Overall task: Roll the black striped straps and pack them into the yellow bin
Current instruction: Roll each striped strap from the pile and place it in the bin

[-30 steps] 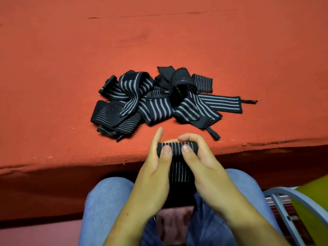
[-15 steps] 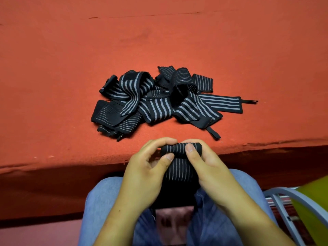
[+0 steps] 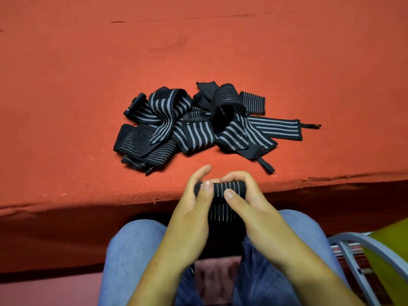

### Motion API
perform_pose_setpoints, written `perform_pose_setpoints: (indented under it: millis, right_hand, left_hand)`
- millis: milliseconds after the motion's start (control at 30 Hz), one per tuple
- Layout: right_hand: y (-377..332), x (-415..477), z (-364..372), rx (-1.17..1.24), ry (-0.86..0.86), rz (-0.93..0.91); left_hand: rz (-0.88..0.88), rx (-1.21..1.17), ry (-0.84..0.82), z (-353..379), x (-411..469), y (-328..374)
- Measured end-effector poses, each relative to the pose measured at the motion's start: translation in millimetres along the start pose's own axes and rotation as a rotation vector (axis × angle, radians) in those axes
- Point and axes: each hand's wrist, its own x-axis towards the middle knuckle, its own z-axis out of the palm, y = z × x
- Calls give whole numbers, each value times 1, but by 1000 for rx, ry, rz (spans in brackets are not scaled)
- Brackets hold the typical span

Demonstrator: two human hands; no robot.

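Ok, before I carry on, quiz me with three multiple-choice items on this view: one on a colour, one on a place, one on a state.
1. What colour is the table cover?
A. green
B. red
C. white

2. Where is the yellow bin?
A. on the table's far edge
B. on the person's lap
C. low at the right edge of view, off the table

3. How is the strap held by the left hand and right hand?
A. flat on the table
B. rolled up whole
C. partly rolled, tail hanging down

Answers:
1 B: red cloth lies under the pile of straps.
2 C: only a yellow corner shows there, below the table edge.
3 C: the roll sits at the fingertips and the rest hangs between the knees.
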Motion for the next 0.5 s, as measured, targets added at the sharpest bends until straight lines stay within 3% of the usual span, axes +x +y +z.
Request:
perform_pose_setpoints:
  millis: [267,500]
  right_hand:
    - [1,1,1,-49,119,-62]
    - [4,1,-1,5,120,35]
  left_hand:
    - [74,57,-29,-2,4,-4]
    - [112,-105,48,-4,0,-5]
